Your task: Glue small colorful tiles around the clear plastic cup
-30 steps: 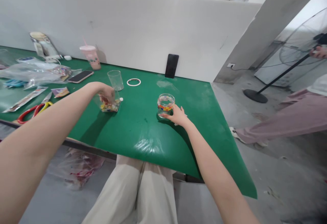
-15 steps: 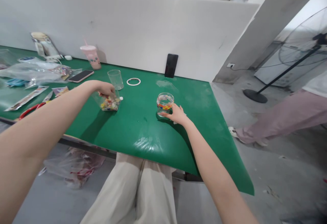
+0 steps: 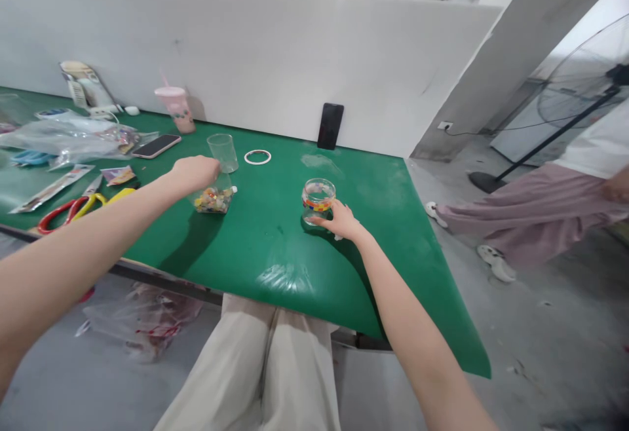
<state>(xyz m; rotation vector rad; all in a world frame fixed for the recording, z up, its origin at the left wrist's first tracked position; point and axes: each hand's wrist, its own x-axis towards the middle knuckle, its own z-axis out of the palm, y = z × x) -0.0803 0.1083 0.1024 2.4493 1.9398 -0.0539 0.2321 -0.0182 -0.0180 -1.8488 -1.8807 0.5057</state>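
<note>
My right hand [image 3: 344,220] is wrapped around the lower side of a clear glass jar [image 3: 318,205], which stands upright on the green table with a band of small coloured squares around it. My left hand [image 3: 197,173] hangs over the mouth of a clear container [image 3: 214,202] of mixed small coloured pieces. Its fingers are curled down and together, and what they pinch, if anything, is hidden. Behind that container stands a clear cup [image 3: 223,153], and a white ring [image 3: 257,157] lies flat to its right.
Red-handled scissors [image 3: 61,215], a yellow-handled tool [image 3: 105,200], a phone [image 3: 157,146], a pink cup [image 3: 175,109] and plastic bags [image 3: 63,136] are at the left. A black phone [image 3: 330,126] leans on the partition. A person [image 3: 535,215] stands beyond the right edge.
My left hand has risen slightly out of the container of coloured pieces. My right hand and the jar stay in place. The person at the right has shifted, feet now wider apart.
</note>
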